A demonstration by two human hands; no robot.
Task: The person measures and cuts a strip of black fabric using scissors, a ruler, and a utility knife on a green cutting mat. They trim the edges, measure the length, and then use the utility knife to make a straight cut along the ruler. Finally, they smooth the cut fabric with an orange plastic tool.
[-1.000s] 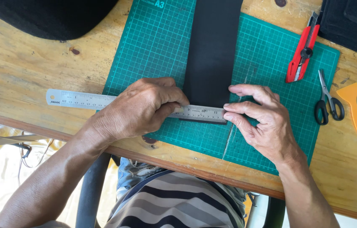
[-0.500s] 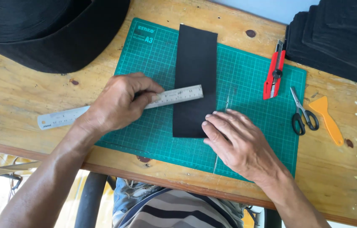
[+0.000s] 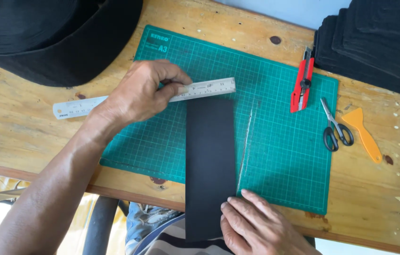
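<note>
A black strip of material (image 3: pixel 210 160) lies lengthwise on a green cutting mat (image 3: pixel 280 156), its near end hanging past the table's front edge. My left hand (image 3: pixel 138 94) grips a steel ruler (image 3: pixel 209 88) that lies slantwise just above the strip's far end. My right hand (image 3: pixel 252 224) rests flat at the front edge, fingertips touching the strip's lower right corner. A pale cut line runs down the mat beside the strip.
A red utility knife (image 3: pixel 302 85) lies on the mat's right side. Black-handled scissors (image 3: pixel 334 127) and an orange scraper (image 3: pixel 363 134) lie on the wooden table (image 3: pixel 15 127). A stack of black pieces (image 3: pixel 375 42) sits at the back right. A large black roll (image 3: pixel 44 33) fills the back left.
The black strip has slid toward me and now overhangs the table edge. My right hand moved down with it. My left hand lifted the ruler off the strip to just beyond its far end.
</note>
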